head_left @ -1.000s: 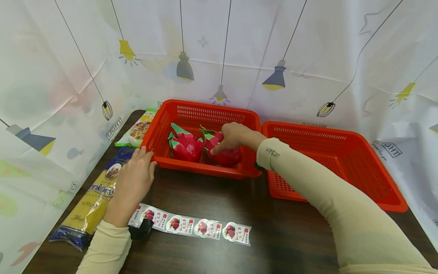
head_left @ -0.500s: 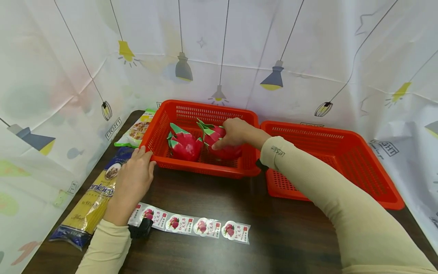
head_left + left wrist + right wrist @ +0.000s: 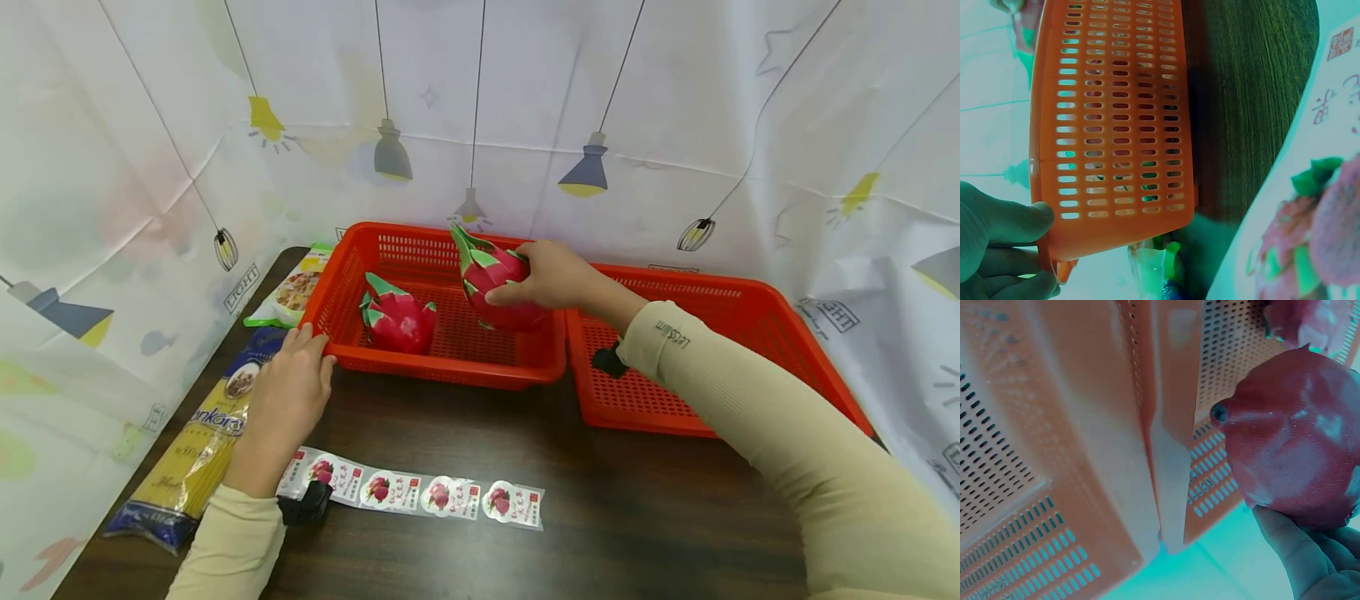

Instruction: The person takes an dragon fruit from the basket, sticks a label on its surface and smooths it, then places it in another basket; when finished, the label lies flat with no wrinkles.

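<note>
My right hand (image 3: 551,279) grips a pink dragon fruit (image 3: 504,275) with green-tipped scales, raised above the right part of the left red plastic basket (image 3: 442,369). In the right wrist view the thumb and fingers hold the dragon fruit (image 3: 1300,437) from below, its stem end toward the baskets. A second dragon fruit (image 3: 401,323) lies in the left basket, toward its left side. My left hand (image 3: 288,392) holds that basket's near left corner. Seen from the left wrist, the thumb and fingers pinch the basket (image 3: 1116,125) at its rim.
Another red basket (image 3: 761,292) stands to the right, against the first. A strip of dragon fruit labels (image 3: 450,497) lies on the dark wooden table (image 3: 637,508). On the left are a yellow-and-blue pasta bag (image 3: 198,442) and another food bag (image 3: 296,292). Printed sheeting (image 3: 645,100) encloses the back.
My right hand has lifted the right-hand dragon fruit off the basket's bottom, moving up and slightly right. The left hand keeps its place on the basket's corner.
</note>
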A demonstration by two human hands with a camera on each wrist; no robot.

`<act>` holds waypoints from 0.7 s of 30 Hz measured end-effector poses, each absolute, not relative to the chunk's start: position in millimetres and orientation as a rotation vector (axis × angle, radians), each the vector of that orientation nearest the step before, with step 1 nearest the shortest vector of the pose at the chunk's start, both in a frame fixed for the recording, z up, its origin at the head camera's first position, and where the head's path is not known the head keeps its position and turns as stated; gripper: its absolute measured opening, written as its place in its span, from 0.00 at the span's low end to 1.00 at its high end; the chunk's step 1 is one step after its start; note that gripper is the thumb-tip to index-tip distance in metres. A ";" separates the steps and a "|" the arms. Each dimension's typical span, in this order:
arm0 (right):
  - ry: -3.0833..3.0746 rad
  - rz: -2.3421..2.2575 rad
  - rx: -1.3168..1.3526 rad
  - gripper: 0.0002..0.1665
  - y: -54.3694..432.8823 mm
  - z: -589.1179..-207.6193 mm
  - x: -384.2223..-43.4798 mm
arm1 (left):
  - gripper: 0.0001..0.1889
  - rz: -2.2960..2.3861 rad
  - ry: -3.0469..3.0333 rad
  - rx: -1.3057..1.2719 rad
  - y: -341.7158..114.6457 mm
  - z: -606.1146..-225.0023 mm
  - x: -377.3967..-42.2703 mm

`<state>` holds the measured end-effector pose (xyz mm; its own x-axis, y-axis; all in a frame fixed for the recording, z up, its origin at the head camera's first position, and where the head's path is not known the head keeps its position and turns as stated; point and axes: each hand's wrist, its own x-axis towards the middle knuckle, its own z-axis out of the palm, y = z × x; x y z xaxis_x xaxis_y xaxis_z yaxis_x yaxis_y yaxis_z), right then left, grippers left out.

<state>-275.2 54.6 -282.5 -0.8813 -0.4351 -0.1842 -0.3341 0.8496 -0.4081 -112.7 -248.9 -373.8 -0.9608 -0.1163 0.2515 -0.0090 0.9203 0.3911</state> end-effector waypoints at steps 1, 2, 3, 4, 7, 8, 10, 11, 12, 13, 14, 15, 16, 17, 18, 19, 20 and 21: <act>2.751 -0.580 -0.582 0.39 59.2 -280.1 -273.2 | 0.22 -0.572 -2.806 0.092 -248.6 -374.2 -112.8; 2.745 -0.620 -0.586 0.38 63.9 -277.6 -271.4 | 0.22 -0.570 -2.802 0.089 -248.5 -374.6 -113.0; 2.742 -0.652 -0.591 0.38 68.6 -274.7 -268.8 | 0.22 -0.570 -2.799 0.089 -248.3 -374.9 -113.0; 2.737 -0.679 -0.591 0.39 73.2 -271.3 -265.5 | 0.21 -0.569 -2.796 0.087 -248.2 -375.2 -113.2; 2.732 -0.749 -0.572 0.43 88.1 -259.5 -250.9 | 0.21 -0.566 -2.791 0.078 -247.3 -375.5 -113.4; 2.726 -0.776 -0.565 0.43 93.7 -255.4 -244.3 | 0.21 -0.563 -2.790 0.072 -246.9 -375.6 -113.6; 2.710 -0.840 -0.562 0.43 105.6 -248.2 -228.3 | 0.21 -0.559 -2.795 0.062 -246.0 -375.3 -113.6; 2.701 -0.876 -0.573 0.42 112.0 -245.6 -219.7 | 0.21 -0.561 -2.802 0.061 -245.6 -375.0 -113.5; 2.684 -0.919 -0.585 0.42 118.1 -243.5 -210.5 | 0.21 -0.562 -2.808 0.062 -245.4 -374.6 -113.3; 2.668 -0.950 -0.596 0.41 124.3 -241.9 -201.1 | 0.21 -0.565 -2.818 0.065 -245.3 -374.3 -112.9; 2.657 -0.973 -0.605 0.41 130.8 -241.5 -191.7 | 0.22 -0.566 -2.828 0.071 -245.4 -373.8 -112.3; 2.646 -0.993 -0.611 0.41 136.9 -241.5 -182.3 | 0.22 -0.567 -2.838 0.078 -245.6 -373.3 -111.7; 2.640 -1.009 -0.612 0.41 142.7 -241.9 -173.0 | 0.22 -0.568 -2.843 0.082 -245.9 -372.8 -111.3; 2.637 -1.018 -0.607 0.42 148.4 -242.7 -163.8 | 0.22 -0.569 -2.848 0.086 -246.1 -372.4 -111.0; 2.636 -1.024 -0.601 0.43 154.1 -244.0 -155.1 | 0.22 -0.568 -2.846 0.086 -246.6 -372.1 -110.9; 2.638 -1.025 -0.587 0.43 159.6 -245.4 -146.5 | 0.22 -0.566 -2.842 0.084 -247.0 -372.0 -110.8; 2.628 -1.045 -0.581 0.43 164.9 -247.7 -138.5 | 0.22 -0.565 -2.836 0.082 -247.4 -371.8 -110.9; 2.619 -1.064 -0.577 0.42 169.8 -250.4 -130.9 | 0.21 -0.565 -2.828 0.078 -248.0 -371.9 -111.2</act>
